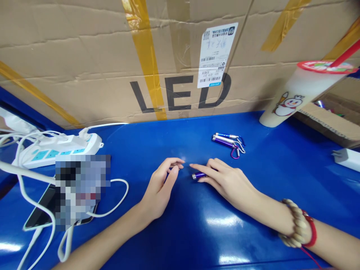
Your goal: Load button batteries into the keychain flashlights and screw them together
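Note:
My right hand (225, 178) grips a small purple keychain flashlight (198, 175) between thumb and fingers, close to the blue table top. Its silver end sticks out to the left, while my palm and fingers hide the rest. The index finger is stretched out above it. To the left, my left hand (161, 187) is empty, with its fingers loosely bent and the thumb apart from them. A small gap separates the two hands. Beyond my right hand lies a little group of similar keychain flashlights (225, 140) in blue, silver and purple, with carabiner clips on their right ends.
A large cardboard box (98, 82) marked LED stands along the back. At right are a tall drink cup (300, 93) with a red straw, an open carton (332, 120) and a white charger (348, 159). A power strip (63, 148), cables and a phone (45, 206) occupy the left.

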Motion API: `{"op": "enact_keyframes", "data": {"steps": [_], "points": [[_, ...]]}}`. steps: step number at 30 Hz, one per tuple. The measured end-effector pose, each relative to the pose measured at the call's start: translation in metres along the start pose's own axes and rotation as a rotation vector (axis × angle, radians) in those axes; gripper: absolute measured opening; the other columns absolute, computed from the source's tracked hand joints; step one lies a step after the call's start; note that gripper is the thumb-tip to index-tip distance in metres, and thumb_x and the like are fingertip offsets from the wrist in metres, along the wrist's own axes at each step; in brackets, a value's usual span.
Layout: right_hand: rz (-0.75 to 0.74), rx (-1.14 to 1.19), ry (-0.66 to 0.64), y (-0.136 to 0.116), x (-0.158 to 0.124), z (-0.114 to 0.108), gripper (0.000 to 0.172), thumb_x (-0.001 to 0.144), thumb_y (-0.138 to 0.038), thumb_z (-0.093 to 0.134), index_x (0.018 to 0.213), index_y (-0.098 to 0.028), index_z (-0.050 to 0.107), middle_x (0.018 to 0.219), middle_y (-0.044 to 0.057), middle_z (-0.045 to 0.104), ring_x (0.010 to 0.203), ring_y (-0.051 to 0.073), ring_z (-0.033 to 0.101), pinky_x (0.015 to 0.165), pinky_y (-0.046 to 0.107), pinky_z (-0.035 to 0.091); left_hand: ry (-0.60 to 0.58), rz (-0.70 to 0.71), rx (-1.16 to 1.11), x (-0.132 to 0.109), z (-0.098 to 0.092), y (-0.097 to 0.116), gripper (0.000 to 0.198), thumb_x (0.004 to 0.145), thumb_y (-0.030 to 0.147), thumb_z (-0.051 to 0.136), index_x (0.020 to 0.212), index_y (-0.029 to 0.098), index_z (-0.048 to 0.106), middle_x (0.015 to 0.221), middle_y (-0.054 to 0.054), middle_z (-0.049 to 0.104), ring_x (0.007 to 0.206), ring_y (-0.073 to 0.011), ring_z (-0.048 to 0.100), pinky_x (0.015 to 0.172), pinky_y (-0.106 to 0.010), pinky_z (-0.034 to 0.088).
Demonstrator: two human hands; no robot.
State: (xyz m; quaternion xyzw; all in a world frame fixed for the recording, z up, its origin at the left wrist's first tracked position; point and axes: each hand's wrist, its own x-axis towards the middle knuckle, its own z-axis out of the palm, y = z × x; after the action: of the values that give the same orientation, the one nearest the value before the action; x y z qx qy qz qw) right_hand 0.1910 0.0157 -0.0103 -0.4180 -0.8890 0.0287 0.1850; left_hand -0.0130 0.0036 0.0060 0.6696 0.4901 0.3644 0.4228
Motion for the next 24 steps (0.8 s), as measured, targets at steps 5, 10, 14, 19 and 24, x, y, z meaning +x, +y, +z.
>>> {"op": "enact_keyframes", "data": {"steps": [5, 10, 14, 19, 24], "points": [[0.031, 0.169, -0.083, -0.0014, 0.0011, -0.0002, 0.040, 0.092, -0.044, 0.036, 0.118, -0.022, 0.056, 0.088, 0.006, 0.059, 0.081, 0.017, 0.057, 0.060, 0.026, 0.049, -0.015, 0.015, 0.015, -0.0013, -0.0009, 0.0006, 0.034, 0.094, 0.038, 0.030, 0.107, 0.017, 0.052, 0.105, -0.007, 0.057, 0.101, -0.0182, 0.051, 0.089, -0.031, 0.036], [0.030, 0.257, -0.114, -0.0005, 0.0008, 0.0000, 0.034, 0.091, -0.043, 0.038, 0.104, -0.023, 0.062, 0.087, 0.004, 0.061, 0.081, 0.017, 0.057, 0.065, 0.028, 0.048, -0.004, 0.016, 0.065, -0.0016, -0.0015, -0.0009, 0.037, 0.094, 0.039, 0.025, 0.108, 0.017, 0.052, 0.107, -0.008, 0.057, 0.102, -0.0199, 0.050, 0.091, -0.034, 0.034], [0.032, 0.255, -0.112, 0.0012, 0.0005, 0.0008, 0.033, 0.091, -0.042, 0.039, 0.103, -0.023, 0.062, 0.085, 0.004, 0.062, 0.080, 0.017, 0.057, 0.065, 0.027, 0.047, 0.004, 0.008, 0.067, -0.0008, -0.0008, -0.0022, 0.037, 0.094, 0.038, 0.024, 0.108, 0.017, 0.053, 0.106, -0.008, 0.057, 0.101, -0.0203, 0.050, 0.090, -0.035, 0.035], [0.027, 0.298, -0.113, 0.0010, 0.0013, 0.0013, 0.031, 0.090, -0.042, 0.040, 0.101, -0.023, 0.063, 0.088, 0.004, 0.063, 0.083, 0.017, 0.058, 0.068, 0.027, 0.047, 0.006, 0.006, 0.074, -0.0008, -0.0001, -0.0023, 0.037, 0.094, 0.037, 0.024, 0.108, 0.017, 0.053, 0.107, -0.008, 0.057, 0.102, -0.0206, 0.050, 0.090, -0.035, 0.035], [0.028, 0.280, -0.102, 0.0000, 0.0013, 0.0022, 0.030, 0.091, -0.040, 0.040, 0.101, -0.023, 0.063, 0.086, 0.004, 0.063, 0.081, 0.017, 0.058, 0.067, 0.028, 0.047, 0.000, -0.007, 0.059, -0.0014, -0.0002, -0.0028, 0.036, 0.094, 0.038, 0.025, 0.107, 0.017, 0.052, 0.106, -0.007, 0.057, 0.102, -0.0196, 0.050, 0.090, -0.033, 0.034]]}}
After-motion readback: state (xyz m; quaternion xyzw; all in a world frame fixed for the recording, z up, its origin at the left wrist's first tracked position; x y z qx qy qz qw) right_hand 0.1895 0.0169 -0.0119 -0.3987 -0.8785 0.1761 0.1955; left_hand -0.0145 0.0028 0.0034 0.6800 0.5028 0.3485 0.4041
